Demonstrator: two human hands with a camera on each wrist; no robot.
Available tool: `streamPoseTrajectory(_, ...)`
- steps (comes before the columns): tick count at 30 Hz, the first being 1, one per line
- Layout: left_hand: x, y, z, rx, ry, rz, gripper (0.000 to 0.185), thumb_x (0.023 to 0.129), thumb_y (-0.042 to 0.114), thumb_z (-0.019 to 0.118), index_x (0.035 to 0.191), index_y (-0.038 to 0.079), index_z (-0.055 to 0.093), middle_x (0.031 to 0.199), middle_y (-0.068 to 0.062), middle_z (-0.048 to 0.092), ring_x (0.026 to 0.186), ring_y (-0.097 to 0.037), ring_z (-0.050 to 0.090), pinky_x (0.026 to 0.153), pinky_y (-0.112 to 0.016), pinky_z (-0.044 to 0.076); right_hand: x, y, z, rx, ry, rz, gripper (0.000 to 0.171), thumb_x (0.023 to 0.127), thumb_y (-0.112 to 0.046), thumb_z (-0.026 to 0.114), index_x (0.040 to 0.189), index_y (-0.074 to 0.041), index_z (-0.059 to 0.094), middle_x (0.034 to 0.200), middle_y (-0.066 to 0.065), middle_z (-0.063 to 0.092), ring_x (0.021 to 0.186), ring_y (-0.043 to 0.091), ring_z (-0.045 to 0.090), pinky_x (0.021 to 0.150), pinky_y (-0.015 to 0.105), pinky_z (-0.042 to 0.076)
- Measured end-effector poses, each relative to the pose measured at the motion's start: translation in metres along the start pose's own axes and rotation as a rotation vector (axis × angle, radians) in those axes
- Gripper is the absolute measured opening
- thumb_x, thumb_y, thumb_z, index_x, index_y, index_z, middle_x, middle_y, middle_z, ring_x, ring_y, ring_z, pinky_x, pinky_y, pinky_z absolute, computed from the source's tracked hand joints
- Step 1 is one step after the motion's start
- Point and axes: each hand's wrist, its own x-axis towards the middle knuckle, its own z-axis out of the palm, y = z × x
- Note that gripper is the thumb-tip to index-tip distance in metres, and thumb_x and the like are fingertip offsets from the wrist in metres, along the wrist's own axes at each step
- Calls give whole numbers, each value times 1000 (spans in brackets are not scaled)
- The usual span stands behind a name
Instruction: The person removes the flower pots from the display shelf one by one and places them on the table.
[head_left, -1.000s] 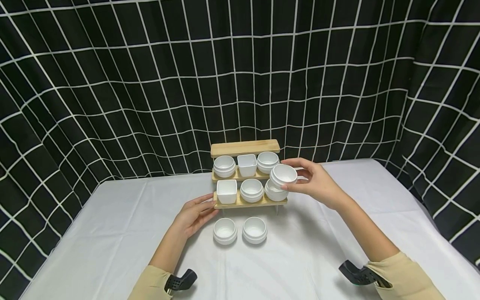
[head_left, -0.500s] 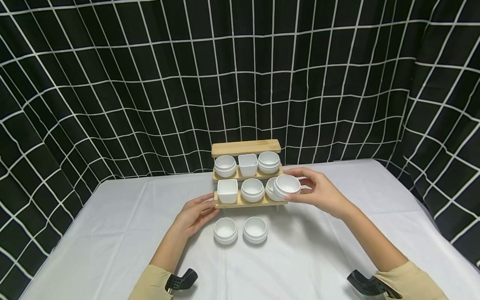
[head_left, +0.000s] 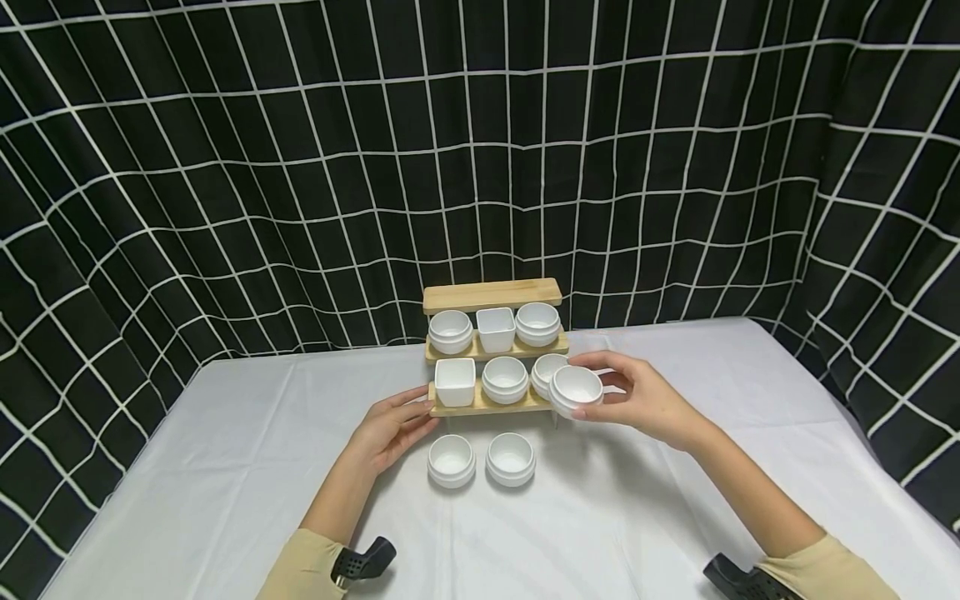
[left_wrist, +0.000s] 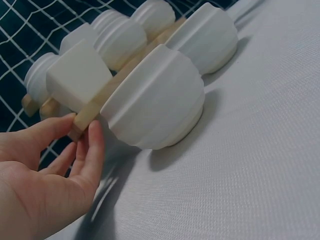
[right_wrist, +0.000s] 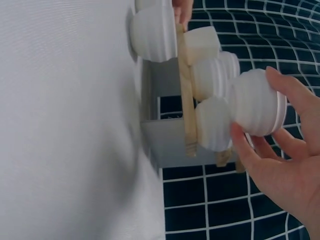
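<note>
Your right hand (head_left: 645, 398) holds a round white cup (head_left: 576, 390) in curled fingers | your left hand (head_left: 390, 429), fingers straight, touches the wooden rack (head_left: 491, 407).

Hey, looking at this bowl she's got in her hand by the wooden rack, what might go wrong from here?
The right hand holds the round bowl only by fingertips, in the air; it may slip. It hangs close to the bowl at the lower shelf's right end, so they may knock together. The left hand touches only the rack's corner, so a bump may shift it.
</note>
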Motion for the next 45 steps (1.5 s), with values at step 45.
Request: streamPoseTrajectory(45,2,-1,0,-8,-5,-6,52,104,-8,56,153,-13,41,119,-18,66,94,-12,72,95,-25,64,-11,37,10,-15,-151,79,60,83,-6,89,134,7,61,136,22,61,109,13,67,91,26,64)
